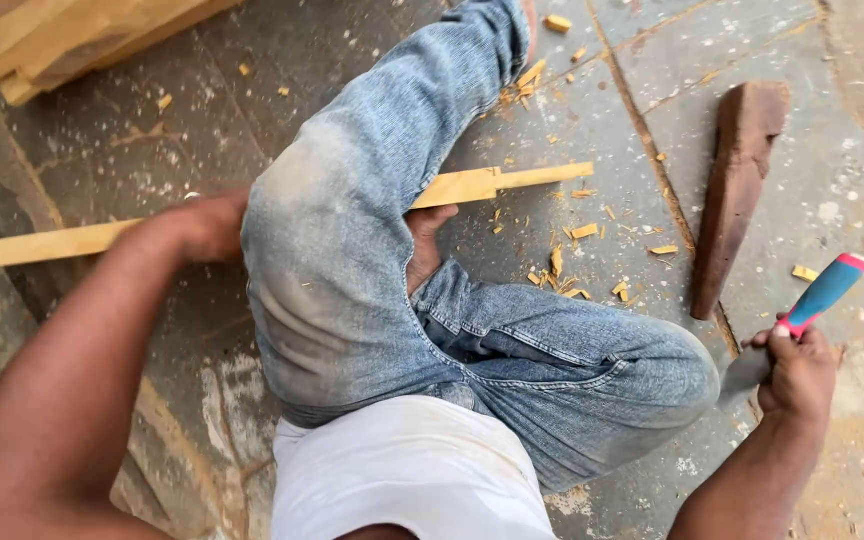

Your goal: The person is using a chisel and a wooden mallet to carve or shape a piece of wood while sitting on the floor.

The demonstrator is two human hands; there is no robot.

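Left hand point(202, 228), arm outstretched, grips the strip point(42, 243); right hand point(797, 372), at the knee, clasps a chisel point(820, 297).

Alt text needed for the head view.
A seated person's left hand grips a long wooden strip lying across a stone floor, while the right hand holds a blue-and-red-handled tool. Wood chips lie nearby.

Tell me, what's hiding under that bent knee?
A long wooden strip runs under the knee; its ends stick out both sides. The left hand holds it on one side. The strip's middle is covered, so how it rests there cannot be seen.
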